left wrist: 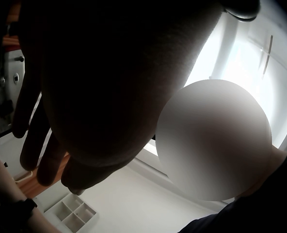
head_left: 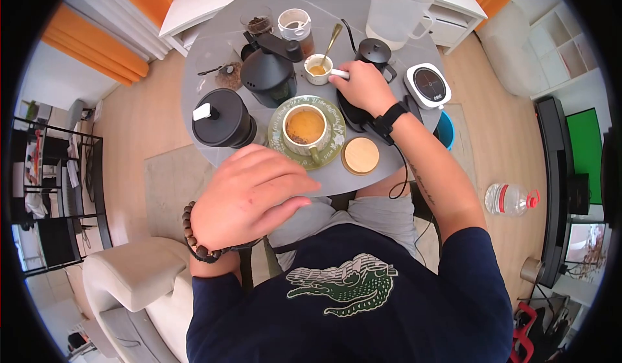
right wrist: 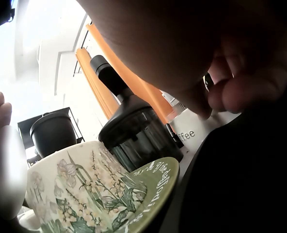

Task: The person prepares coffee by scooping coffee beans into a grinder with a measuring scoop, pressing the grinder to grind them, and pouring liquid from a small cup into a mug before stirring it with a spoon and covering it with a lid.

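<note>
My right hand [head_left: 342,78] reaches to the far side of the round grey table [head_left: 214,58] and pinches the handle of a small white cup [head_left: 317,69] with brown liquid in it. In the right wrist view its curled fingers [right wrist: 231,92] sit next to that white cup [right wrist: 194,127]. My left hand [head_left: 304,193] hovers above the table's near edge, fingers relaxed, holding nothing; its dark fingers [left wrist: 46,160] fill the left wrist view. Just beyond it a floral cup [head_left: 304,126] of coffee stands on a green saucer [head_left: 337,129].
A black grinder [head_left: 269,71], black canister [head_left: 223,118], black kettle [head_left: 374,53], scale [head_left: 427,84], wooden lid [head_left: 360,155], gold spoon [head_left: 334,37] and clear pitcher [head_left: 398,10] crowd the table. A water bottle [head_left: 512,199] lies on the floor at right.
</note>
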A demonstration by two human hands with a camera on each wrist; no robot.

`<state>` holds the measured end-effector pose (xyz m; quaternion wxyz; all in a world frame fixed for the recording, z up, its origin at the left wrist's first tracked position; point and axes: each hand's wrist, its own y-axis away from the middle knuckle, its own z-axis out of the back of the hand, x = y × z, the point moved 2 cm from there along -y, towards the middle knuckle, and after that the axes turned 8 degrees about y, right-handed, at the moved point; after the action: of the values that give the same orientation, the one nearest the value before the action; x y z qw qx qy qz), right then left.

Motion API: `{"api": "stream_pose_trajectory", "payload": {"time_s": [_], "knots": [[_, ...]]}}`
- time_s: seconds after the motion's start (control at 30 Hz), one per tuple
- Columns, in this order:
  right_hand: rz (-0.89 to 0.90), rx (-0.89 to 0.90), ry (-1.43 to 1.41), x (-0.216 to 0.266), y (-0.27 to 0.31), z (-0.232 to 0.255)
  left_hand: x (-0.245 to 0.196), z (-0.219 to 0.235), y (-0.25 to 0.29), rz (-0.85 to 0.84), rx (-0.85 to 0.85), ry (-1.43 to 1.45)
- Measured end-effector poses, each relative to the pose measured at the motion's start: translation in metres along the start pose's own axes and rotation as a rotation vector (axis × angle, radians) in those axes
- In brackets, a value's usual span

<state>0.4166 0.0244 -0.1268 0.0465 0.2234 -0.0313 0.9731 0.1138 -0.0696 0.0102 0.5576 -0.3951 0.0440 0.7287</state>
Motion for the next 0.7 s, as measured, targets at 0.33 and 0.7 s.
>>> {"api": "stream_pose_trajectory", "payload": {"time_s": [0.33,0.7], "knots": [[0.229,0.151,0.079,0.005,0.110,0.073,0.012,0.011,0.005,0.033,0.000,-0.006],[0.140,0.131,0.152,0.005,0.177,0.029,0.023,0.009,-0.002,0.081,-0.009,-0.039]]}}
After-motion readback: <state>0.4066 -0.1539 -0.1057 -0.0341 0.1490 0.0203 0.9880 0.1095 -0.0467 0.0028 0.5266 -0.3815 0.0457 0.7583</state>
